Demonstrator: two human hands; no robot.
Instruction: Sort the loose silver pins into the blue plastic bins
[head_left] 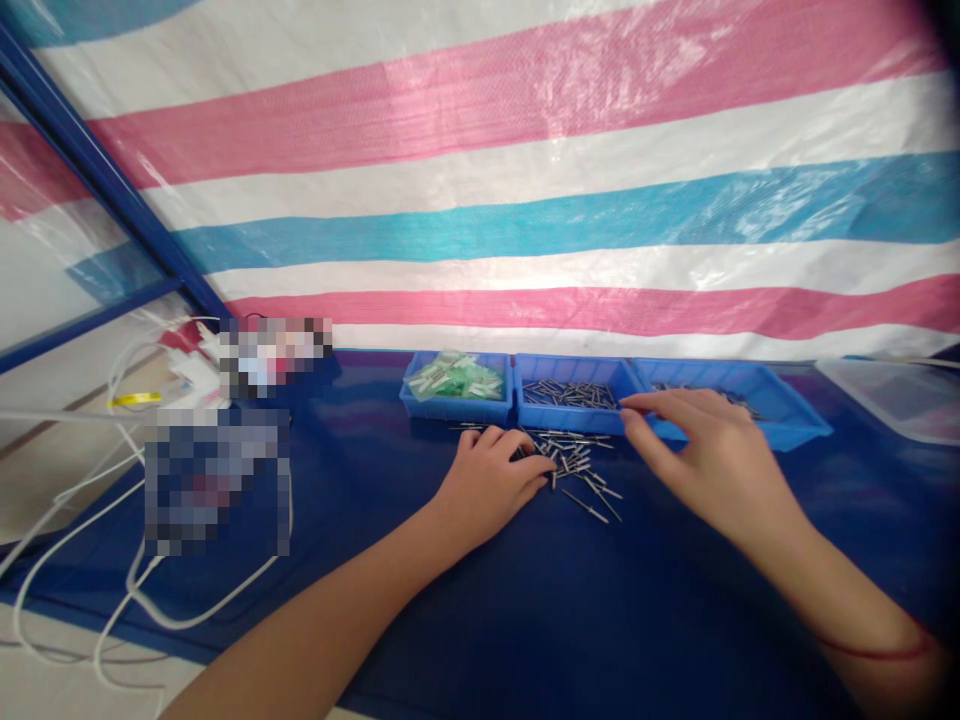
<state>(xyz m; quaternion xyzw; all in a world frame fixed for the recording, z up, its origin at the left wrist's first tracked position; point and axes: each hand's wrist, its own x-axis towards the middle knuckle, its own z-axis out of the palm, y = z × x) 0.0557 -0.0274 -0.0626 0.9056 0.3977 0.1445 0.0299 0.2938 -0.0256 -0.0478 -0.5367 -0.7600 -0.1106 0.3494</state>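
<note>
Loose metal rivets (pixel 574 458) lie in a pile on the blue table before the bins. At the pile's left side is my left hand (pixel 491 475), its index finger and thumb closed on a rivet at the fingertips and its other fingers bent over the table. My right hand (pixel 709 450) reaches over the front of the right blue bin (pixel 787 405). Its thumb and index finger meet beside the middle bin (pixel 574 418); what they pinch is too small to make out. Rivets fill part of the middle bin, and more thin metal pieces show in the right one.
The left blue bin (pixel 457 408) holds green and clear packets (pixel 457 378). A clear plastic container (pixel 889 400) stands at the right. White cables (pixel 202 620), a power strip (pixel 195 375) and blurred-out items are at the left. A striped sheet (pixel 525 230) hangs behind.
</note>
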